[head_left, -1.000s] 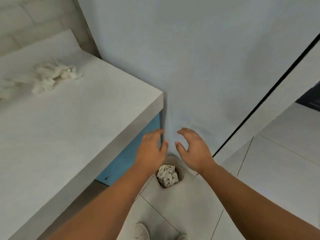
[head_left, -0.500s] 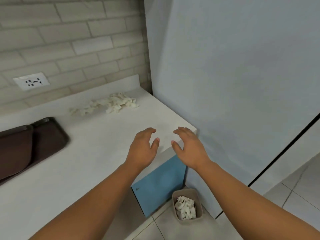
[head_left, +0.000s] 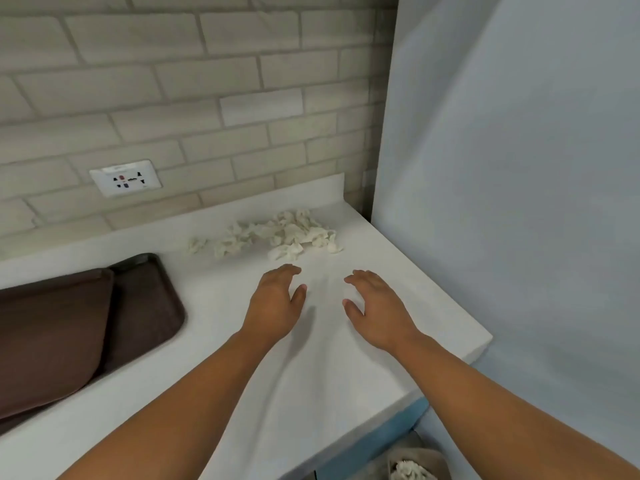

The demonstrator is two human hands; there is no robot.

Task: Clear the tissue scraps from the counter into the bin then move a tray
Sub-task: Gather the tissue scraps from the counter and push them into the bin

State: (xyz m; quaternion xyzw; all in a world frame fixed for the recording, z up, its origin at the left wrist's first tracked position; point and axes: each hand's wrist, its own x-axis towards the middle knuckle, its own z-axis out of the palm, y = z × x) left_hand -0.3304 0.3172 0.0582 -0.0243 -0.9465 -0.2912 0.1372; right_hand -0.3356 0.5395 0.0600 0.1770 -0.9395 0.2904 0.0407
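At the near right corner, low under the counter edge, the bin [head_left: 434, 459] stands on the floor, and some white tissue [head_left: 410, 472] already lies inside it. Just beside it is the blue cabinet front [head_left: 374, 441] under the white counter [head_left: 311, 393].

Both bare forearms reach from the near edge over the counter. The left hand [head_left: 273, 303] and the right hand [head_left: 377, 311] are side by side, a little apart, with the palms down. The fingers of each hand are loosely spread and only a little bent, and neither hand holds anything. It is not clear if the fingertips touch the surface.

On the left lie two dark brown trays. The upper tray [head_left: 52, 334] overlaps the lower tray [head_left: 149, 306], which shows on its right and far side.

Just beyond the hands, not touching them, the tissue scraps [head_left: 277, 233] lie in a loose pile on the counter, near its far right corner. Behind them rises a pale brick wall [head_left: 207, 81] with a white socket [head_left: 125, 177] to the left. A tall grey-blue panel [head_left: 519, 168] closes the right side.
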